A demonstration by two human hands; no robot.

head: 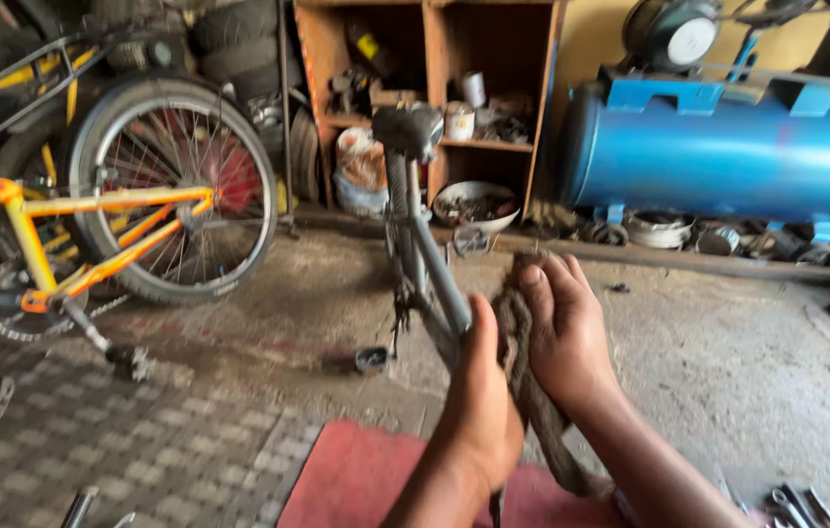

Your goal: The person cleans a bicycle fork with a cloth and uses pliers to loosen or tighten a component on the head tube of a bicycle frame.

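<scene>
Two hands meet low in the middle of the view, both forearms rising from the near edge and angling inward toward a grey bicycle frame [431, 269]. The left hand [481, 406] is seen from the back, wrist straight, thumb pointing up along the frame tube, fingers curled around the tube and out of sight. The right hand [563, 328] lies just to its right, palm pressed against a dirty brown rag [522, 376], fingers together and bent over the rag's upper end. The rag is clamped between the two hands against the frame and hangs down toward a red mat [361, 479] on the floor. The frame runs away from the hands up to a dark saddle [407, 130] in the far middle. To the left stands an orange bicycle [92, 230] with its wheel upright. A wooden shelf [431, 98] with tins sits far behind, and a blue tank [728, 152] lies to the far right. Some tools [796, 506] lie at the near right corner.
</scene>
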